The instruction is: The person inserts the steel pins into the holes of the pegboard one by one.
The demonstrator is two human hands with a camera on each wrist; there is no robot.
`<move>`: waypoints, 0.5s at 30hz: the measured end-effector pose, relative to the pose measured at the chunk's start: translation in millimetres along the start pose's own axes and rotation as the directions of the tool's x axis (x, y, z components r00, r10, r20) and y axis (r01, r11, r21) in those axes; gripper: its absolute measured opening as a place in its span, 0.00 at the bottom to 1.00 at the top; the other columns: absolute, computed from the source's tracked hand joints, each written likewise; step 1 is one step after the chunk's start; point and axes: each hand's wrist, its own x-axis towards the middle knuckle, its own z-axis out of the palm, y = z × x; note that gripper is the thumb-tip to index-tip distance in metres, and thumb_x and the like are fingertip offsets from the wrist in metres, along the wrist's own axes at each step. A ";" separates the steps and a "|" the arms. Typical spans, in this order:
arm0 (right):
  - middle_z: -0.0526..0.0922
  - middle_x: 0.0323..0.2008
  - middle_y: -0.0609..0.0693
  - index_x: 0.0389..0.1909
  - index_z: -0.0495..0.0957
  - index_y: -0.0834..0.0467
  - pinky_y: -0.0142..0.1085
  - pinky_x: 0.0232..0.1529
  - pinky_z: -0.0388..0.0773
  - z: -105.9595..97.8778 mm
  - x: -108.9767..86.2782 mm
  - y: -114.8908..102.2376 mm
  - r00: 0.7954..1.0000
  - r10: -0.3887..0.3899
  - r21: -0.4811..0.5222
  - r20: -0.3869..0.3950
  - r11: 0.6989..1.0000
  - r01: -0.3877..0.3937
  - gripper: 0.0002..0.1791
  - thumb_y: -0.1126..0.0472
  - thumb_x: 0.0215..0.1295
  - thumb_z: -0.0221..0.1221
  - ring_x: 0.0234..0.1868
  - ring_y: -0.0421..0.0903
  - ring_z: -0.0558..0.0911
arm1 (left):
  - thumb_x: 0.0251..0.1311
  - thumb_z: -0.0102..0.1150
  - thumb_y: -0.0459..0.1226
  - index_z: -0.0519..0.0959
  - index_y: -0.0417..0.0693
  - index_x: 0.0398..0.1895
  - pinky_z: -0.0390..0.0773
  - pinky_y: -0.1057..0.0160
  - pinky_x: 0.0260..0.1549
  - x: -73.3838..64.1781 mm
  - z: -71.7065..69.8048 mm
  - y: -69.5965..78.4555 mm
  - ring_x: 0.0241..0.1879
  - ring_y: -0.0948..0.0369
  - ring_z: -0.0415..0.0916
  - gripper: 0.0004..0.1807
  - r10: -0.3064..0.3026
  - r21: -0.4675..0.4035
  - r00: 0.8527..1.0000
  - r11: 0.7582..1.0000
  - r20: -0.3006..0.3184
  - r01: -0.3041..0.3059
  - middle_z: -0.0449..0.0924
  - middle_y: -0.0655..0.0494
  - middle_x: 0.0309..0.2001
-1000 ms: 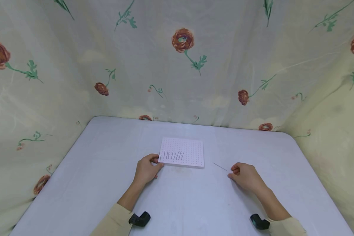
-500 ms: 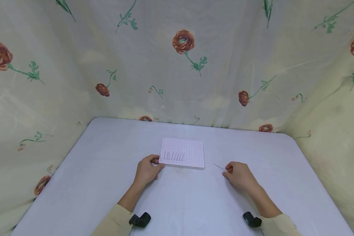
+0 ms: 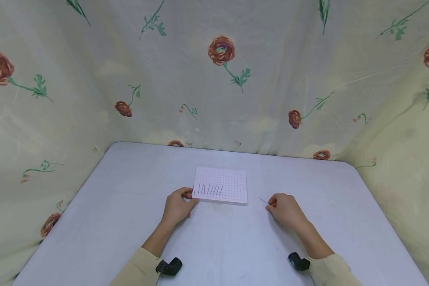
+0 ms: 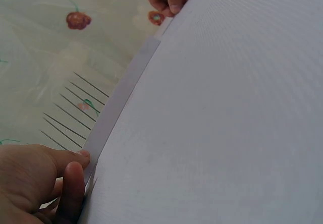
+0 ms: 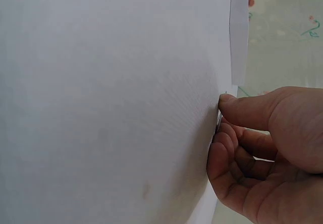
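Note:
A white pegboard (image 3: 230, 184) with rows of small holes lies flat on the table. Several thin metal needles (image 3: 211, 189) stand upright in a row near its front left side, some tilted slightly. My left hand (image 3: 177, 205) grips the board's front left corner, thumb on the front edge (image 4: 123, 88). To the right of the board, my right hand (image 3: 287, 208) is low on the tabletop, thumb and fingertips pinching another thin needle (image 3: 263, 200). Its left part sticks out toward the board; its other end is hidden by the fingers. In the right wrist view, the fingers hide most of it.
The white-covered table (image 3: 214, 246) has rounded far corners. A floral curtain (image 3: 264, 79) surrounds it at the back and both sides. Black devices, one (image 3: 169, 266) at the left wrist and another (image 3: 299, 261) at the right, are worn near the cuffs.
My right hand has moved left along the needle, covering more of it; the needle's left tip has hardly shifted. The left hand and pegboard have stayed in place.

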 end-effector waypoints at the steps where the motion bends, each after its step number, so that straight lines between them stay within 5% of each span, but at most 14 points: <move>1: 0.84 0.29 0.51 0.36 0.82 0.65 0.40 0.32 0.79 -0.9 0.5 -1.2 1.000 -0.004 -0.001 0.004 1.000 0.004 0.07 0.64 0.65 0.66 0.30 0.45 0.78 | 0.60 0.70 0.35 0.80 0.38 0.58 0.73 0.71 0.13 0.1 -0.1 -0.1 0.12 0.65 0.72 0.23 0.001 -0.001 1.000 1.000 0.000 -0.001 0.82 0.50 0.38; 15: 0.79 0.23 0.51 0.30 0.82 0.63 0.39 0.31 0.77 -1.4 11.7 -3.4 0.995 -0.061 -0.102 0.084 0.992 0.070 0.06 0.66 0.65 0.59 0.26 0.45 0.74 | 0.60 0.69 0.35 0.80 0.38 0.58 0.73 0.71 0.13 1.6 0.9 -3.6 0.12 0.65 0.72 0.22 0.002 0.000 1.000 1.000 -0.002 -0.002 0.82 0.50 0.38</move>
